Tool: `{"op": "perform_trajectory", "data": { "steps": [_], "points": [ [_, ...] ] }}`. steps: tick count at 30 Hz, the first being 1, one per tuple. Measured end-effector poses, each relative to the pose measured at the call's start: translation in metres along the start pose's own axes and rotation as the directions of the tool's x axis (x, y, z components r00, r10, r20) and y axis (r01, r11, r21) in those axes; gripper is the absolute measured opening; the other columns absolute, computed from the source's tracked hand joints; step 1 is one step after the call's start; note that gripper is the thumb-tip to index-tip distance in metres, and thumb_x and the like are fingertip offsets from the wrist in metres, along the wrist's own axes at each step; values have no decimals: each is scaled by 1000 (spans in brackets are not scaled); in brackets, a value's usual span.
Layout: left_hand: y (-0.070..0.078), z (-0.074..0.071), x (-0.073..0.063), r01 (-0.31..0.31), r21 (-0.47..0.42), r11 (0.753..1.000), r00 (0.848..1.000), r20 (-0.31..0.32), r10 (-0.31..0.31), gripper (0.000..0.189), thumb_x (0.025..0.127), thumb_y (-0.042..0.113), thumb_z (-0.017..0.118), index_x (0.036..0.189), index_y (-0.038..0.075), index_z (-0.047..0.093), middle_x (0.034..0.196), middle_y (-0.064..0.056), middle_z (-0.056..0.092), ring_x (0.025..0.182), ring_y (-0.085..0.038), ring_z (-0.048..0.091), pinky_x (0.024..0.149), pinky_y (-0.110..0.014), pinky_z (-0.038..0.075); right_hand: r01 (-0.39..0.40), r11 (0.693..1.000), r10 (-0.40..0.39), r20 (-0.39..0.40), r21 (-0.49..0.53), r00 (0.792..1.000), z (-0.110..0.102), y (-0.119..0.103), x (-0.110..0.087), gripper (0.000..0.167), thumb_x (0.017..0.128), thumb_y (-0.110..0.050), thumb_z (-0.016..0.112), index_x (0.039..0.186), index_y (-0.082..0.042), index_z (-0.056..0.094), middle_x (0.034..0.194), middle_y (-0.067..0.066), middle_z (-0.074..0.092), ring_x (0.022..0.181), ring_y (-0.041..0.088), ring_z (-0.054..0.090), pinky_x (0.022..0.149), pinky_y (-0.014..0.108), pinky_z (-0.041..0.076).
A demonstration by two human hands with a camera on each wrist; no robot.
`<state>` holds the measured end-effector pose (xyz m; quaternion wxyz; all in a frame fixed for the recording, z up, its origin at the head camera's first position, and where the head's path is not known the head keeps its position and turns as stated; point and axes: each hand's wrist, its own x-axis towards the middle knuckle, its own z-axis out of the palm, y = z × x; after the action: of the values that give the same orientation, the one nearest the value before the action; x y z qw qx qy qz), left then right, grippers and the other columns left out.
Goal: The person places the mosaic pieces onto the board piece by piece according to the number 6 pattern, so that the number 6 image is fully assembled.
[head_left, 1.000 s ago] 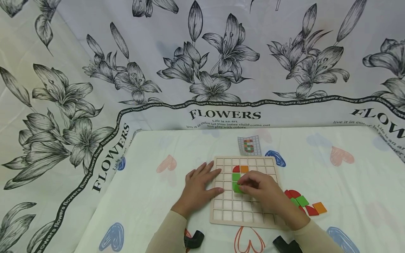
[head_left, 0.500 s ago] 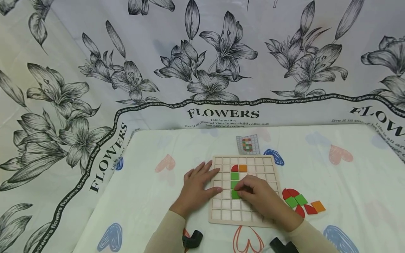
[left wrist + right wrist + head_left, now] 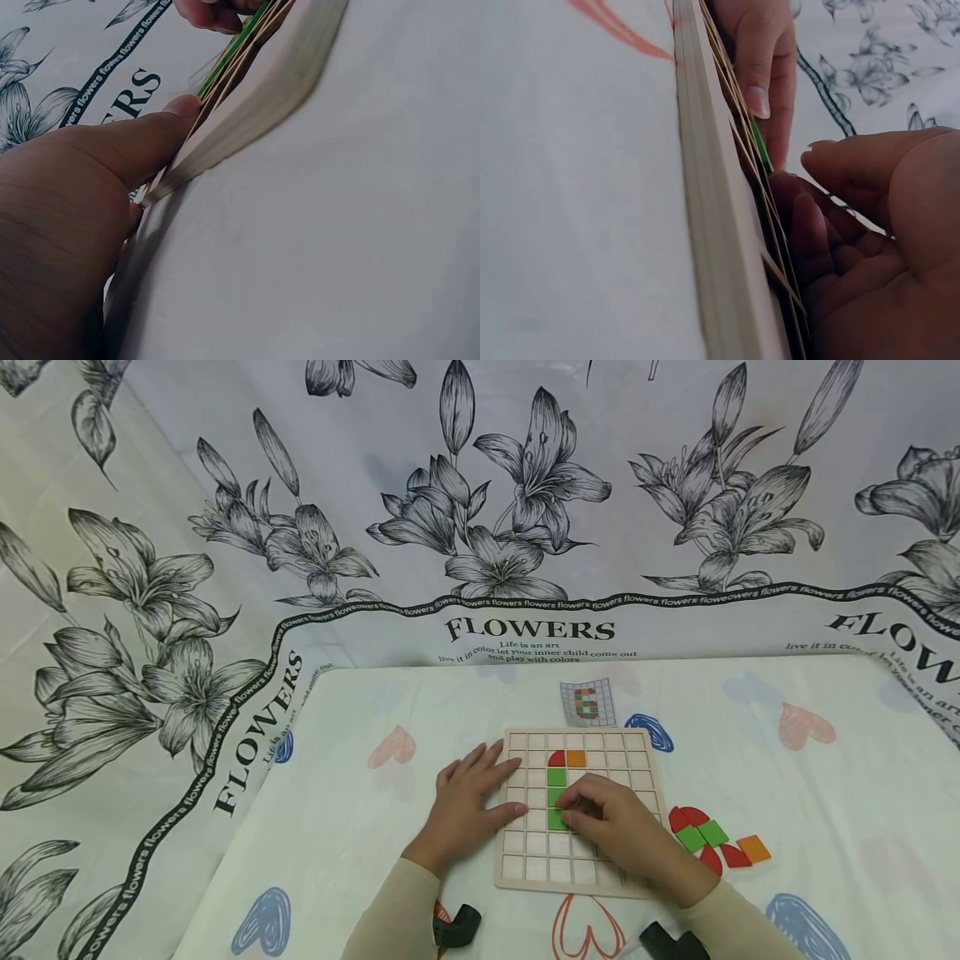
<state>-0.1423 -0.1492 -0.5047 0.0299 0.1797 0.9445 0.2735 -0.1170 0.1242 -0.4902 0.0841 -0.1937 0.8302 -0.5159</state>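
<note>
A square wooden grid board (image 3: 525, 870) lies on the table. One column in it holds a red quarter-round tile (image 3: 557, 759) at the top and several green square tiles (image 3: 556, 775) below; an orange square tile (image 3: 576, 759) sits beside the red one. My right hand (image 3: 618, 822) is over the board, a fingertip touching the lowest green square tile (image 3: 557, 820). In the right wrist view its thumb (image 3: 847, 161) stands apart from that fingertip. My left hand (image 3: 467, 810) spreads its fingers at the board's left edge, and its thumb (image 3: 161, 131) rests on the rim.
Right of the board lies a loose group of red, green and orange tiles (image 3: 712, 832). Behind it is a small gridded pattern card (image 3: 587, 702) with coloured squares. Dark wrist devices (image 3: 457, 928) show under the forearms. A flower-printed cloth (image 3: 510, 510) hangs behind the table.
The lowest green square tile has moved slightly toward me into its cell, and my right hand shifted a little left with it. Over the last half second little moves. My left hand stays put.
</note>
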Motion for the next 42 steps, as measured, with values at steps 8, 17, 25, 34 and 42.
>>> {"op": "perform_trajectory", "data": {
  "steps": [8, 17, 25, 34, 42],
  "points": [
    [2, -2, -1, 0, -14, 1000, 1000, -2, 0, 70, 97, 57, 78, 161, 34, 58, 175, 8, 32, 164, -21, 18, 125, -60, 11, -55, 993, 52, 30, 102, 998, -2, -2, 0, 21, 110, -34, 69, 118, -16, 76, 102, -1, 71, 94, 23, 65, 84, 32, 54],
    [3, -2, 0, -3, -15, 1000, 1000, 3, 3, 70, 98, 58, 77, 161, 34, 58, 175, 8, 32, 164, -21, 18, 125, -60, 11, 0, 973, -9, 39, 230, 999, -7, -4, -2, 34, 119, -27, 48, 128, -2, 69, 113, 11, 72, 96, 29, 68, 87, 35, 57],
    [2, -2, 1, -6, -13, 1000, 1000, -1, 6, 70, 98, 57, 77, 160, 33, 58, 175, 8, 33, 164, -21, 18, 125, -61, 12, 122, 944, -144, 49, 308, 988, -9, -5, -1, 39, 120, -18, 37, 134, 5, 64, 118, 21, 69, 98, 38, 67, 85, 35, 57],
    [4, -3, -1, -3, -21, 1000, 1000, 5, 3, 69, 98, 56, 78, 160, 32, 59, 175, 6, 34, 164, -21, 19, 124, -61, 12, 197, 926, -217, 27, 321, 976, -19, -14, -5, 42, 119, -15, 32, 139, 6, 62, 120, 18, 67, 102, 37, 68, 88, 37, 58],
    [4, -2, -1, 0, -12, 1000, 1000, 3, 0, 69, 98, 56, 78, 160, 33, 58, 175, 8, 33, 163, -21, 18, 124, -61, 13, 263, 909, -282, 10, 324, 960, -34, -25, -8, 47, 119, -17, 25, 142, 5, 59, 121, 25, 65, 105, 37, 68, 90, 38, 58]
  ]
}}
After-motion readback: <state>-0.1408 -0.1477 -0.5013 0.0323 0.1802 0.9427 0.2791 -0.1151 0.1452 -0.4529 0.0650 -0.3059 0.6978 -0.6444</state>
